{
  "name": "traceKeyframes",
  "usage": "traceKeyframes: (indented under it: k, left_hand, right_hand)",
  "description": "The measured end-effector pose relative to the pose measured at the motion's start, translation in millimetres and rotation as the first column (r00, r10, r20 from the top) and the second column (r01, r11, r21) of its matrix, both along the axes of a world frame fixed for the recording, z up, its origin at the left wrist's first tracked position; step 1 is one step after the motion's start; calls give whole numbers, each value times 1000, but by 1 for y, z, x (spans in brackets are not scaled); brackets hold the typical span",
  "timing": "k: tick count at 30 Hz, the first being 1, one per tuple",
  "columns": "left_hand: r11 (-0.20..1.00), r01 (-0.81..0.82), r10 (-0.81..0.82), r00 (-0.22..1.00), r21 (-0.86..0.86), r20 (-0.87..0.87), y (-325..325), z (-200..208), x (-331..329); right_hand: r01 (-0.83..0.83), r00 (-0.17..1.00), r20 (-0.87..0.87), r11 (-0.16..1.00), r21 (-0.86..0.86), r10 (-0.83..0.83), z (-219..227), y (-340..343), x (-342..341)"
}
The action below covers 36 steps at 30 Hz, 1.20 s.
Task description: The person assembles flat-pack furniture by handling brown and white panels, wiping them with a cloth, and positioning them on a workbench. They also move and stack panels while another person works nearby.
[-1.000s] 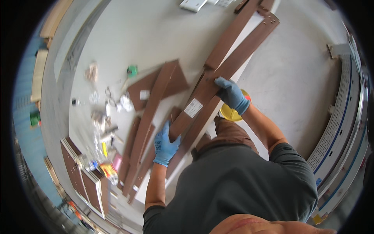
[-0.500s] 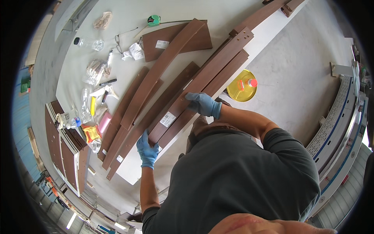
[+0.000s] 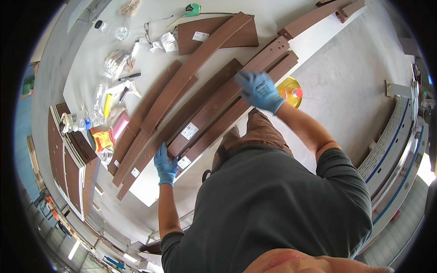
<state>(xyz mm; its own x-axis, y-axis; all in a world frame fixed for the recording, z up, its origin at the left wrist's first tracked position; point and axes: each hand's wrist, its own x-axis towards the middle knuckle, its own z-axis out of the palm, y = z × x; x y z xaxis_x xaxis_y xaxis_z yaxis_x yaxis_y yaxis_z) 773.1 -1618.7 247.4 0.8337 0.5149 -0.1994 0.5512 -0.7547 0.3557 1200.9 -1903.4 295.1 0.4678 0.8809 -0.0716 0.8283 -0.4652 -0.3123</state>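
Note:
Several long dark-brown wooden boards lie on a white table (image 3: 318,43). My left hand (image 3: 165,164), in a blue glove, grips the near end of a stacked brown board (image 3: 214,109) with a white label. My right hand (image 3: 260,90), also blue-gloved and blurred, rests on top of the same stack further along, fingers spread over it. A curved brown board (image 3: 193,75) lies across the others to the left. A wide brown panel (image 3: 214,34) sits further back.
Plastic bags of fittings (image 3: 114,63), a pen (image 3: 129,77), a green tape measure (image 3: 193,8) and bottles (image 3: 98,98) litter the table's left part. A yellow container with a red cap (image 3: 291,91) stands on the floor. More brown panels (image 3: 68,159) are stacked at left.
The view has tilted, so the boards sit lower and more central. My right hand has slid further along the stack; my left hand stays at the near end.

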Motion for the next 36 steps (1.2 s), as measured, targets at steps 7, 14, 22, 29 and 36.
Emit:
traceKeyframes:
  k: [7,14,22,29,36]
  left_hand:
    - [987,-47,58,996,154,-65,-10,39,17]
    - [993,-104,105,994,52,-13,-47,61,-6]
    - [936,-142,95,983,323,157,-101,-5,-21]
    - [946,-10,-14,997,323,72,-114,2,-9]
    - [933,-64,84,996,353,-43,-81,-9,16]
  right_hand:
    - [-298,907,283,951,-87,310,-20,-3,85]
    - [-351,896,308,935,51,320,-11,-53,67]
    - [-317,931,237,938,144,278,-41,-77,61]
    - [-365,866,400,926,95,300,-48,-72,71]
    - [-344,909,323,912,223,264,-59,-65,90]
